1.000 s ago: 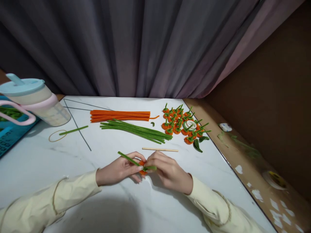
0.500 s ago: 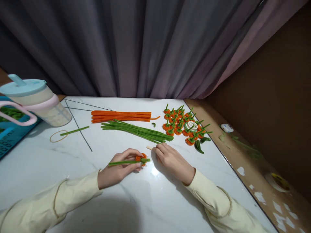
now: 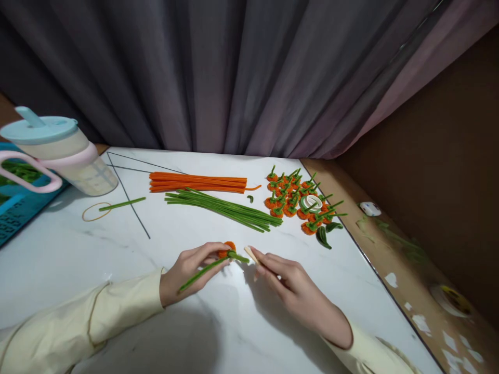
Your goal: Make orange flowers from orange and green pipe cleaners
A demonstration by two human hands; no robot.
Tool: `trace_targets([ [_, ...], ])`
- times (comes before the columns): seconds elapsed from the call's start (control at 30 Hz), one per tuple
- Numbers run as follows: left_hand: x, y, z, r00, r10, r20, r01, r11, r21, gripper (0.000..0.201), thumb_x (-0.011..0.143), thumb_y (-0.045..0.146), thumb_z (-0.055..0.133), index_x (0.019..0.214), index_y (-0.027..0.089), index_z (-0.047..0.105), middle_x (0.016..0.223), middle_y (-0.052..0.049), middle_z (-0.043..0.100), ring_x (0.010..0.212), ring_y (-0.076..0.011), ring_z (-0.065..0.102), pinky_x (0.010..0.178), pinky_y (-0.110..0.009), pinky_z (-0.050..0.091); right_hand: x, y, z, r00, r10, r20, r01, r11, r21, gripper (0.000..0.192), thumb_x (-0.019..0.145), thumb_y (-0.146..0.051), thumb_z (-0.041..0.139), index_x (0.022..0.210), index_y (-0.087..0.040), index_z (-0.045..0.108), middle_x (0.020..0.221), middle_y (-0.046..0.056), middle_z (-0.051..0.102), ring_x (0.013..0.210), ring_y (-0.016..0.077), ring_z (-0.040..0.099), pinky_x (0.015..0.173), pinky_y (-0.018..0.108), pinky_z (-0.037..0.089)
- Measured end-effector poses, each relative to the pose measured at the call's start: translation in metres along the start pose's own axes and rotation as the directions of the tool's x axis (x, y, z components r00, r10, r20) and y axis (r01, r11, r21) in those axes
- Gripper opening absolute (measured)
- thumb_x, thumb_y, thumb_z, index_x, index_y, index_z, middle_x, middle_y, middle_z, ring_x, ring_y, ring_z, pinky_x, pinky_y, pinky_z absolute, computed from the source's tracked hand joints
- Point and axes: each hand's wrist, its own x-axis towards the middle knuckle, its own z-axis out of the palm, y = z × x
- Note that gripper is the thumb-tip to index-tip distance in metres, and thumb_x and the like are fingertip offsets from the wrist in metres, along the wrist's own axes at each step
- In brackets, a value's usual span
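Between the thumb and fingers of my left hand (image 3: 197, 270) is a small pipe-cleaner pumpkin (image 3: 230, 245), orange with green pipe cleaner at its top. One long green end runs back over the hand and a short end points right. My right hand (image 3: 290, 283) pinches a short pale wooden stick (image 3: 251, 254), its tip just right of the short green end and apart from it. Beyond the hands lie a bundle of green pipe cleaners (image 3: 226, 210) and a bundle of orange pipe cleaners (image 3: 198, 182).
Several finished orange pumpkins (image 3: 290, 208) cluster at the right, with white tape rolls (image 3: 312, 203) on them and dark green leaves (image 3: 323, 237) beside. A lidded cup (image 3: 83, 163) stands at left near a rubber band (image 3: 88, 213). Paper scraps (image 3: 421, 323) lie beyond the table's right edge.
My right hand has lifted the wooden stick off the table and brought it nearer the pumpkin. My left hand has tilted the pumpkin, so its long green end now slants down to the left.
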Motion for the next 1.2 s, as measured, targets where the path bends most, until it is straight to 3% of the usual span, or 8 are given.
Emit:
trace_targets([
  [0.1,-0.003,-0.004,-0.001,0.991,0.131,0.019,-0.132,0.985,0.107,0.027,0.086,0.012,0.058,0.112,0.015,0.056,0.106,-0.008,0.069,0.089,-0.0159,0.068,0.084,-0.022,0.057,0.001,-0.015,0.008,0.988,0.102,0.119,-0.125,0.970,0.209,0.027,0.096,-0.028,0.038,0.085,-0.018,0.061,0.061,-0.003,0.050,0.046,0.0081,0.046,0.050,0.019,0.042],
  [0.17,-0.003,-0.004,-0.002,0.982,0.188,0.027,-0.190,0.971,0.144,0.030,0.086,0.010,0.057,0.115,0.015,0.056,0.108,-0.009,0.068,0.092,-0.0164,0.068,0.087,-0.024,0.055,0.003,-0.020,0.013,0.963,0.179,0.200,-0.237,0.917,0.320,0.029,0.096,-0.030,0.037,0.077,-0.019,0.056,0.052,-0.007,0.041,0.035,0.0050,0.036,0.039,0.017,0.034],
  [0.3,-0.003,-0.008,-0.006,0.956,0.287,0.061,-0.293,0.940,0.174,0.035,0.087,0.010,0.055,0.121,0.016,0.056,0.114,-0.011,0.067,0.101,-0.0197,0.065,0.091,-0.027,0.053,0.005,-0.021,0.020,0.928,0.275,0.251,-0.360,0.838,0.411,0.024,0.094,-0.029,0.038,0.078,-0.019,0.053,0.047,-0.010,0.036,0.029,0.0033,0.029,0.031,0.016,0.024],
  [0.47,-0.008,-0.018,-0.008,0.909,0.405,0.094,-0.416,0.882,0.222,0.040,0.088,0.010,0.050,0.127,0.019,0.055,0.124,-0.012,0.060,0.112,-0.0230,0.059,0.094,-0.030,0.051,0.008,-0.022,0.025,0.904,0.339,0.259,-0.420,0.814,0.401,0.021,0.089,-0.018,0.038,0.092,-0.018,0.059,0.040,-0.011,0.038,0.028,0.0055,0.033,0.032,0.015,0.028],
  [0.67,-0.009,-0.016,-0.006,0.874,0.465,0.142,-0.482,0.789,0.382,0.046,0.088,0.009,0.051,0.133,0.018,0.047,0.120,-0.014,0.063,0.108,-0.0213,0.062,0.092,-0.027,0.052,0.008,-0.026,0.027,0.977,0.168,0.130,-0.190,0.965,0.179,0.031,0.087,-0.012,0.036,0.109,-0.017,0.058,0.047,-0.008,0.047,0.036,0.0090,0.041,0.046,0.020,0.039],
  [0.83,0.001,-0.009,-0.009,0.854,0.486,0.186,-0.520,0.801,0.297,0.050,0.090,0.010,0.049,0.138,0.011,0.036,0.117,-0.016,0.064,0.107,-0.0205,0.062,0.091,-0.029,0.054,0.004,-0.023,0.024,0.989,0.037,0.144,-0.035,0.999,-0.012,0.034,0.087,-0.008,0.033,0.114,-0.014,0.053,0.063,-0.001,0.052,0.054,0.0133,0.048,0.059,0.024,0.042],
  [1.03,0.009,-0.005,-0.012,0.894,0.378,0.240,-0.418,0.897,0.144,0.039,0.089,0.012,0.051,0.128,0.014,0.046,0.106,-0.013,0.068,0.096,-0.0190,0.066,0.083,-0.027,0.056,0.003,-0.016,0.019,0.980,-0.063,0.187,0.080,0.993,-0.088,0.037,0.084,-0.006,0.033,0.117,-0.013,0.048,0.075,0.003,0.055,0.062,0.0150,0.050,0.061,0.025,0.043],
  [1.2,0.006,-0.003,-0.009,0.928,0.335,0.163,-0.360,0.920,0.158,0.032,0.089,0.011,0.051,0.121,0.015,0.052,0.106,-0.010,0.068,0.094,-0.0165,0.067,0.085,-0.022,0.055,0.007,-0.022,0.018,0.990,-0.008,0.138,0.017,0.998,-0.065,0.035,0.083,-0.005,0.034,0.110,-0.016,0.053,0.071,0.001,0.058,0.060,0.0135,0.054,0.058,0.022,0.043],
])
